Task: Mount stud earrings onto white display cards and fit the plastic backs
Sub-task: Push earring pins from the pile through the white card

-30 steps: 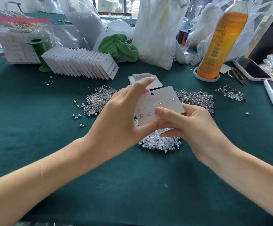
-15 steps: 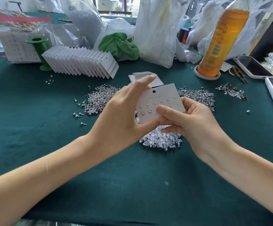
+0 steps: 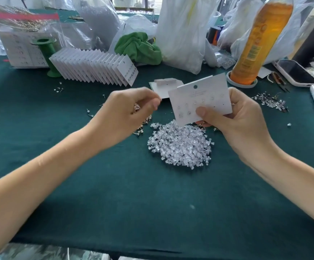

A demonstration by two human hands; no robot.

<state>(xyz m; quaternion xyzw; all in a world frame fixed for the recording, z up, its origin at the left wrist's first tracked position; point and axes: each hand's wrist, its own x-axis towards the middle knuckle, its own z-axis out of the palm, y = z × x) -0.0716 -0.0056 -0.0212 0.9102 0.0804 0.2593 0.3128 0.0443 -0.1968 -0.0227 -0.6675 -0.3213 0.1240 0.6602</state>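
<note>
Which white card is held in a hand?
The card pinched by the right hand; the row of cards stands on the table.

Backs (image 3: 180, 143) heaped mid-bench (image 3: 152, 203). Card (image 3: 201, 98) above heap. Studs (image 3: 144, 121) left of heap, more (image 3: 270, 101) far right. Card row (image 3: 94, 69) behind left; bottle (image 3: 255, 44) behind right.

Two hands (image 3: 126, 117) (one card (image 3: 206, 94))

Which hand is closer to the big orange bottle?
The right hand. It holds the white card just below the orange bottle; the left hand is farther off, to the bottle's left.
</note>
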